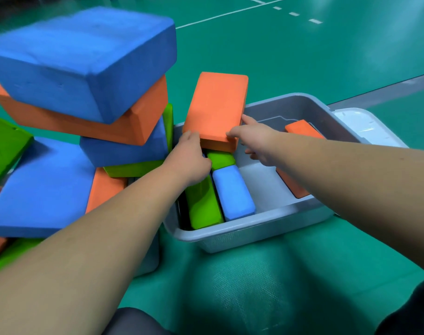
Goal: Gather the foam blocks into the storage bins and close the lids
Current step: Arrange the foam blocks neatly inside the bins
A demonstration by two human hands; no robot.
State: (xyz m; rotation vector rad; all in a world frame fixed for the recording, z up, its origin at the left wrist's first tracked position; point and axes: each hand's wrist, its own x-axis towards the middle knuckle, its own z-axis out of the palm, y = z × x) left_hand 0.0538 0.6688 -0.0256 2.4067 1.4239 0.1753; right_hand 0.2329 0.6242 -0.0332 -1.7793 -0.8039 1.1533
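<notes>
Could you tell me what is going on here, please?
A person is packing foam blocks into a grey bin. The left hand and right hand together hold an orange block, tilted above the bin. Inside lie a green block and a blue block side by side, and a second orange block at the right. A pile of blocks stands on the left; a white lid lies beyond the bin.

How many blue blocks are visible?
4: top blue block, upper left; middle blue block under the orange block; large blue block, lower left; pale blue block in the bin. Others possibly hidden.
</notes>
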